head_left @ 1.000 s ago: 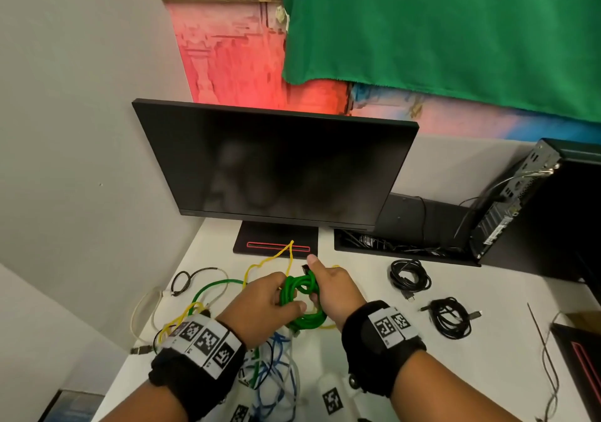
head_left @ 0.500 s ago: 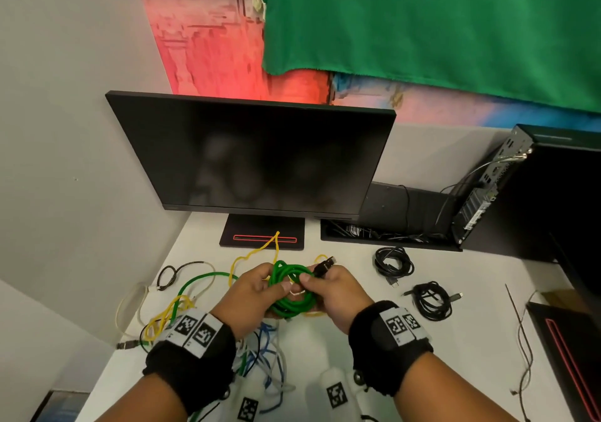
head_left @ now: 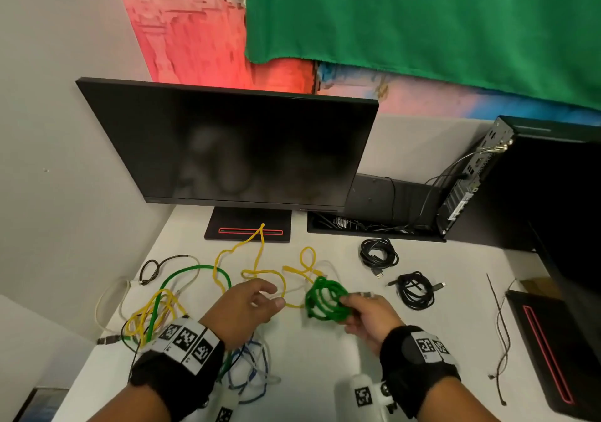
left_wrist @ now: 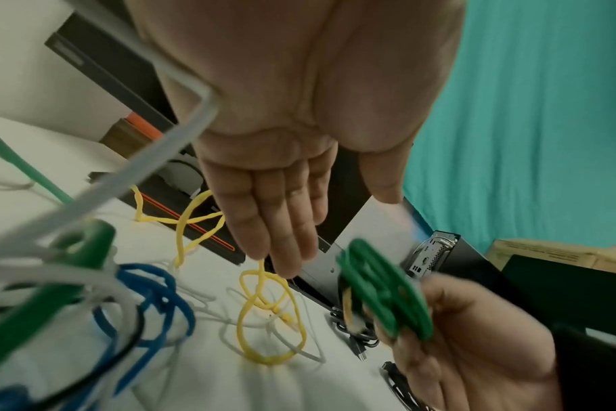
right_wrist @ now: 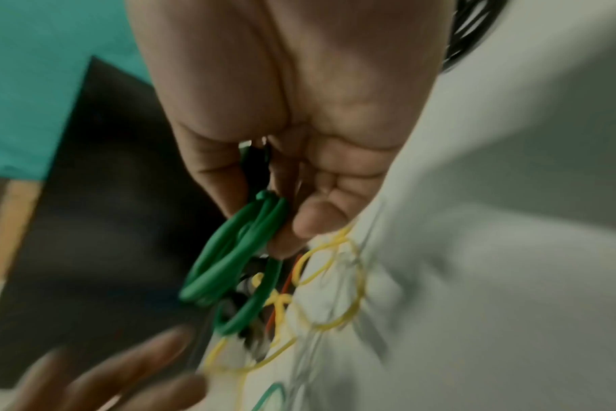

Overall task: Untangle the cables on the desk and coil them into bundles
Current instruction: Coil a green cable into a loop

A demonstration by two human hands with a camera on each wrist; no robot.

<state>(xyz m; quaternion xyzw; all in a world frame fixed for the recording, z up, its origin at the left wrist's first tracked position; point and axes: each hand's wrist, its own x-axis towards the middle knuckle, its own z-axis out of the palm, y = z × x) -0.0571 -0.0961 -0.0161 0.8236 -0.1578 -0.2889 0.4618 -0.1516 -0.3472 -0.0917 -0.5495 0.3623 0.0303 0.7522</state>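
1. Right hand (head_left: 370, 316) raised above desk (head_left: 318, 350) centre, fingers curled, pinching green cable coil (head_left: 326, 298).
2. Left hand (head_left: 247, 307) just left of coil, apart from it, fingers straight, together, holding nothing.
3. Loose yellow cable (head_left: 257, 259) toward back edge.

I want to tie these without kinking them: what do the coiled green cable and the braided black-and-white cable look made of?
Coiled green cable: smooth, slightly glossy jacket, likely plastic or rubber; it bends in even round loops. Braided black-and-white cable: probably woven fabric sleeve, judging by its speckled matte pattern.
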